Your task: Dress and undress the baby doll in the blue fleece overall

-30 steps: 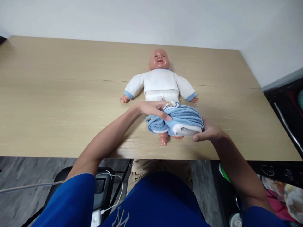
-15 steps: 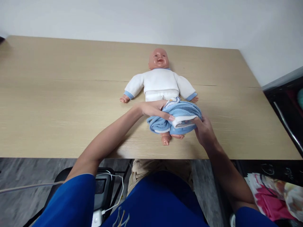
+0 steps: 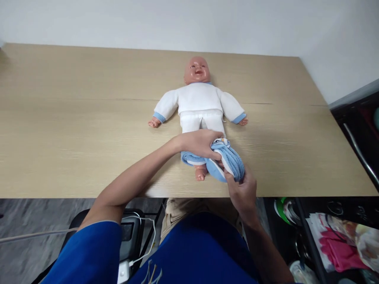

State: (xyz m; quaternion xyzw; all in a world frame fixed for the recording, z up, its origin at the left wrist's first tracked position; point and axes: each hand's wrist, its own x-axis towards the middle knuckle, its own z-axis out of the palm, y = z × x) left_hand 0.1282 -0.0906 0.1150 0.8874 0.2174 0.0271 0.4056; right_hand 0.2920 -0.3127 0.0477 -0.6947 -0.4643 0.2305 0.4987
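A long wooden table [image 3: 74, 130] carries a baby doll [image 3: 199, 103] on its back, head at the far side, in white clothes. Bunched blue trousers [image 3: 226, 161] sit low on the doll's legs, near the table's near edge. The left hand [image 3: 201, 142] grips their left part; the right hand [image 3: 241, 189] pinches the near right part.

Baby doll [image 3: 197, 85]: smooth, slightly glossy plastic head and limbs, dressed in a soft matt white fleece suit. Blue garment [image 3: 226, 159]: ribbed terry-like cloth with white trim. Surface [image 3: 74, 130]: pale wood-grain laminate, matt and smooth. Wall [image 3: 148, 19]: flat matt white.
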